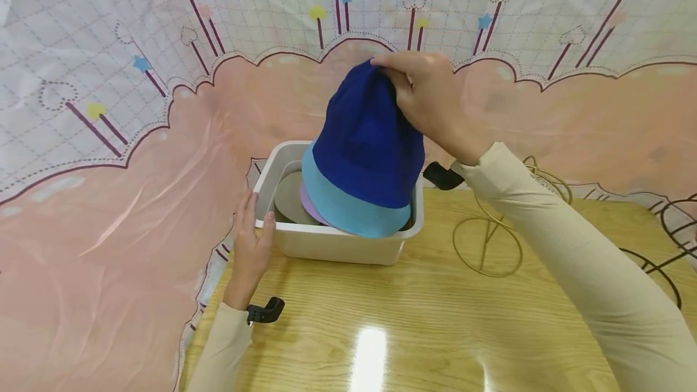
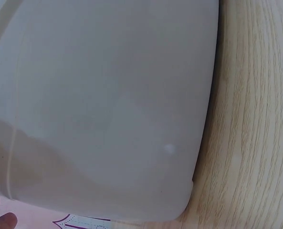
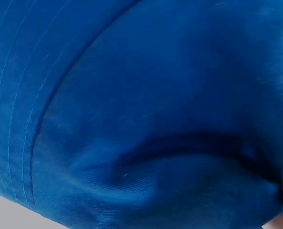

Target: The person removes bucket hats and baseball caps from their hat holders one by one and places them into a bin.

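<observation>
My right hand (image 1: 430,92) pinches the top of a dark blue bucket hat (image 1: 365,138) between thumb and fingers. The hat hangs crown up above a white plastic bin (image 1: 337,244). In the right wrist view, its cloth (image 3: 146,95) fills most of the picture, with rows of stitching at the left. A light blue brim (image 1: 354,213) shows below the dark blue cloth; whether it is a separate hat I cannot tell. Inside the bin lie a lilac brim (image 1: 311,205) and a grey-brown hat (image 1: 291,198). With fairly straight fingers, my left hand (image 1: 253,244) touches the bin's front left corner.
The bin stands on a wooden table (image 1: 348,307) against a pink and white patterned cloth (image 1: 163,228). Gold wire stands (image 1: 486,247) are right of the bin, partly behind my right arm. Black wire loops (image 1: 672,247) sit at the far right.
</observation>
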The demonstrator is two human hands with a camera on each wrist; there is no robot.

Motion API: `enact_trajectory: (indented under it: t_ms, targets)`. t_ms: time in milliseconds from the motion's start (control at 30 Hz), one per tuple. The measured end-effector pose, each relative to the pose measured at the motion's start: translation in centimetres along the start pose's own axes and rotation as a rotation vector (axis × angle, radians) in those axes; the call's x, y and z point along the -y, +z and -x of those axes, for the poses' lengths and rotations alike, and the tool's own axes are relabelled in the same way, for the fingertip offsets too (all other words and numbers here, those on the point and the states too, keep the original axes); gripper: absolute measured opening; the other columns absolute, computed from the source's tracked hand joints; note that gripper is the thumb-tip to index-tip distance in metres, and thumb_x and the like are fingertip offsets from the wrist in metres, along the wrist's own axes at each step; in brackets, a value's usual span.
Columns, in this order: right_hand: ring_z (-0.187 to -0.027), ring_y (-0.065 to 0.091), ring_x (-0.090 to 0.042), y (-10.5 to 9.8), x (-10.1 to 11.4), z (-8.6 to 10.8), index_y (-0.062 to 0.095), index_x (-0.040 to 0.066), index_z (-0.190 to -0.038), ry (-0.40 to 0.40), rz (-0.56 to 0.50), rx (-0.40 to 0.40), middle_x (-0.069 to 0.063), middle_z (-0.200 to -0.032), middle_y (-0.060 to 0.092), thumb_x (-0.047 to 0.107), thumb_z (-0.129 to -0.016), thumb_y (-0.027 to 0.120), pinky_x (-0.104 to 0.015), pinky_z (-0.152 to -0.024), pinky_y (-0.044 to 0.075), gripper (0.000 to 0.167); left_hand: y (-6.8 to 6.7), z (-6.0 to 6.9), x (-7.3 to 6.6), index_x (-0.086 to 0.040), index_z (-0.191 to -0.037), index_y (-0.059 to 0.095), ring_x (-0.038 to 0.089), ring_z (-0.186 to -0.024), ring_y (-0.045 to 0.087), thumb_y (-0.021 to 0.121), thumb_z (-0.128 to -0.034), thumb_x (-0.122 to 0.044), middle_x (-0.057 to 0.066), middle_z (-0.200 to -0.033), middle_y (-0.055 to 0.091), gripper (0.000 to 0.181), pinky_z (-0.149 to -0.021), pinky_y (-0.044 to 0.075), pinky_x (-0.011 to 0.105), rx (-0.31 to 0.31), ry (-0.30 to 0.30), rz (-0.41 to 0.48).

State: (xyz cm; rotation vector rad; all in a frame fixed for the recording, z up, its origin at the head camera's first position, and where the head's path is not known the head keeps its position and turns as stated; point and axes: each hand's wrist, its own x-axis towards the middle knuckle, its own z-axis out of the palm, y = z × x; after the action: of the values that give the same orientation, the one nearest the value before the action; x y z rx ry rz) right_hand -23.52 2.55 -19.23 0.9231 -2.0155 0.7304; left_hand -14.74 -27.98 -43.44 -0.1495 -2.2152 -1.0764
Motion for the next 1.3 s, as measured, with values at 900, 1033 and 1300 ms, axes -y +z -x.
enact_trajectory:
  t_ms: [900, 1033, 1300]
  targets:
    - [-0.125, 0.047, -0.027, 2.3, 0.6, 7.1, 0.047, 0.015, -0.14, 0.096, -0.056, 0.374, -0.007, -0.138, 0.049, 0.035, -0.089, 0.064, -0.042, -0.105, 0.035, 0.057, -0.7, -0.9, -0.2, 0.004, -0.143, 0.036, 0.037, -0.136, 0.025, 0.05, -0.0959, -0.028, 0.016, -0.15, 0.028, 0.058, -0.106, 0.023, 0.057, 0.108, 0.008, -0.053]
    - [-0.123, 0.049, -0.026, 1.0, 0.5, 8.1, 0.05, 0.012, -0.136, 0.061, -0.084, 0.352, -0.008, -0.136, 0.052, 0.029, -0.088, 0.068, -0.042, -0.099, 0.04, 0.055, -1.5, -1.4, -0.2, 0.006, -0.143, 0.033, 0.04, -0.136, 0.023, 0.049, -0.0967, -0.031, 0.018, -0.151, 0.026, 0.061, -0.107, 0.021, 0.058, 0.165, -0.004, -0.077]
    - [-0.105, 0.06, -0.028, -1.9, -0.8, 10.8, 0.055, 0.009, -0.132, 0.142, -0.155, 0.355, -0.008, -0.135, 0.053, 0.014, -0.088, 0.067, -0.042, -0.081, 0.052, 0.046, -3.0, -1.4, -0.5, 0.01, -0.142, 0.03, 0.042, -0.136, 0.023, 0.051, -0.0962, -0.027, 0.024, -0.149, 0.026, 0.063, -0.109, 0.019, 0.054, 0.206, 0.014, -0.115]
